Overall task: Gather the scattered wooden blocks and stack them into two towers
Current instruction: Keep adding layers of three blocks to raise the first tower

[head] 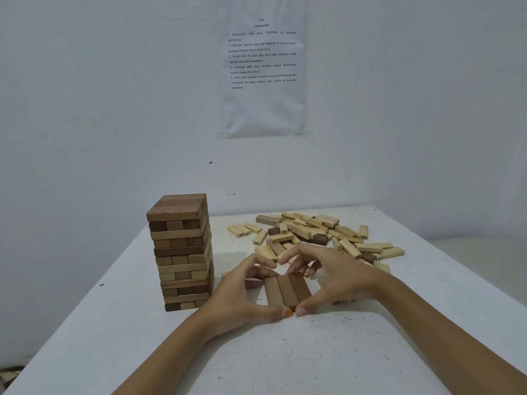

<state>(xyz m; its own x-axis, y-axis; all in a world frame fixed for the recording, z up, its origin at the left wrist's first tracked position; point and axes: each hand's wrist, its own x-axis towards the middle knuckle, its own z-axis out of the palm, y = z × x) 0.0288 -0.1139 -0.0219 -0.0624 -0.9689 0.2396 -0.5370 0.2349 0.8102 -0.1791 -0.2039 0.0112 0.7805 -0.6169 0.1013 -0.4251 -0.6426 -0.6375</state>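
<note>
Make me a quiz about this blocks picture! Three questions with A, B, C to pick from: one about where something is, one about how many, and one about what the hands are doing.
1. Where does the tall tower stand?
A) to the left of the left hand
B) on the floor
C) at the far right edge

2. How many brown blocks lie side by side between the left hand and the right hand?
A) one
B) three
C) six

3. What are the two hands doing?
A) lifting the tall tower
B) lying flat, far from any block
C) cupping the brown blocks from both sides

Answers:
1 A, because the tall tower rises just left of the left hand.
2 B, because three long brown tops show in one row.
3 C, because fingers curl over the far ends and thumbs meet at the near end.
</note>
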